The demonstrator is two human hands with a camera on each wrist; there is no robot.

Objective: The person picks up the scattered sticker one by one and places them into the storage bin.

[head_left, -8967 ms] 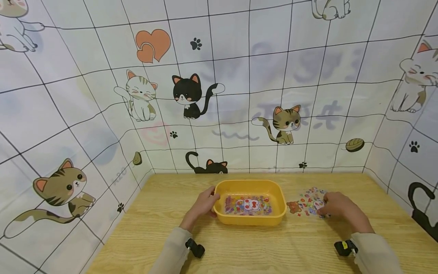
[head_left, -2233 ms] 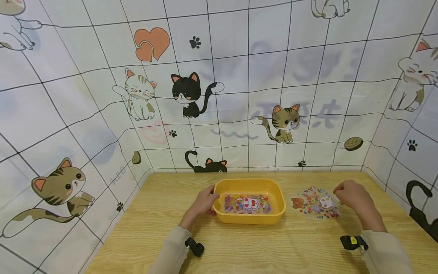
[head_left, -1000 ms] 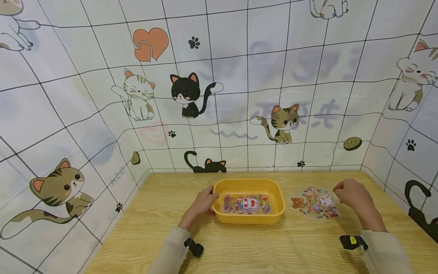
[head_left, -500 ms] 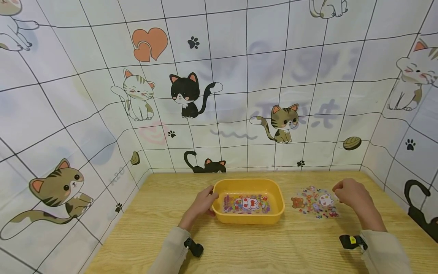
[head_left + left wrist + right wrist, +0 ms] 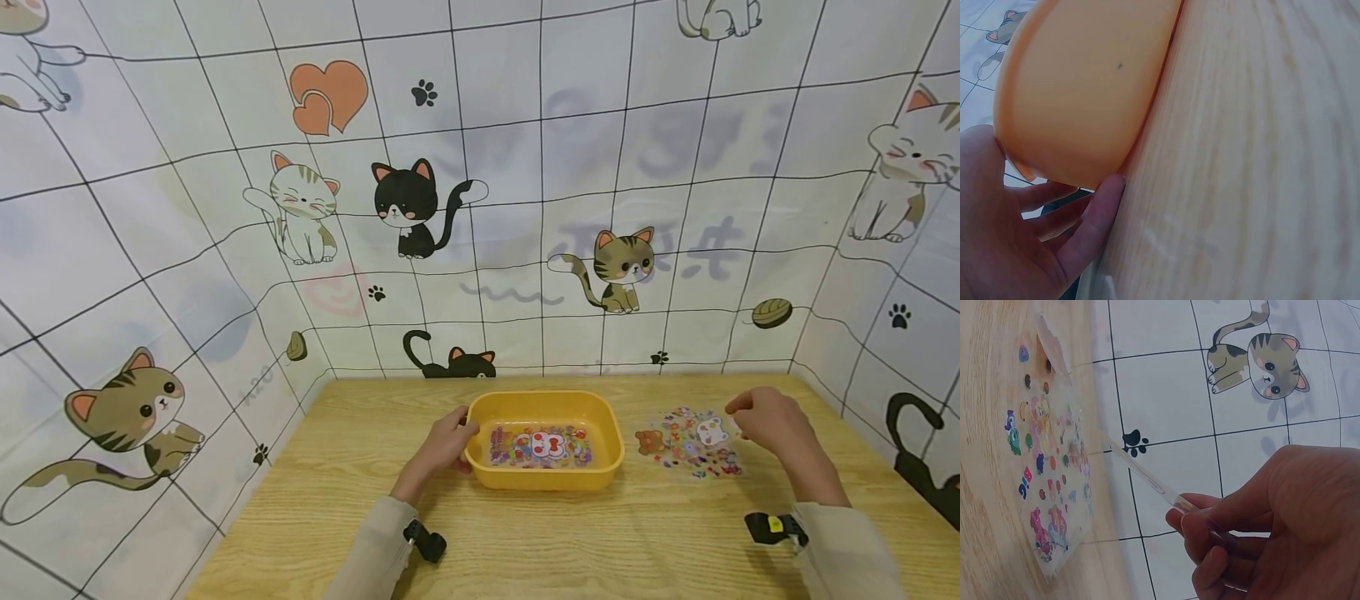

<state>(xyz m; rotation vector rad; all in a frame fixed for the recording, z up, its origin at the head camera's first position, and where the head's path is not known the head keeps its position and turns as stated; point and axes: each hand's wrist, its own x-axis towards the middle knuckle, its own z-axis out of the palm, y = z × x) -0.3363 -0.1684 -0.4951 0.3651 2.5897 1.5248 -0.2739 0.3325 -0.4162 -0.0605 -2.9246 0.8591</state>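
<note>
A yellow plastic tray [image 5: 546,479] stands on the table, with a colourful clear sticker sheet [image 5: 508,450] lying in it. My left hand [image 5: 447,442] grips the tray's left end, thumb at the rim and fingers along the side wall, as the left wrist view also shows. To the right of the tray lies another clear sticker sheet [image 5: 686,446], printed with a brown bear, a white character and many small figures. My right hand [image 5: 1229,531] pinches a clear edge of this sheet between thumb and fingers. That edge slopes up from the table to the fingertips.
The wood-grain table [image 5: 525,550] runs back to a white grid-patterned wall cloth [image 5: 510,325] printed with cats. More cloth closes off the left and right sides. A small black device sits on each wrist.
Since the earliest frame, my right hand has gone from over the sticker sheet to its right edge, and the sheet lies slightly shifted. Just now that hand rises slightly leftward. The left hand stays put.
</note>
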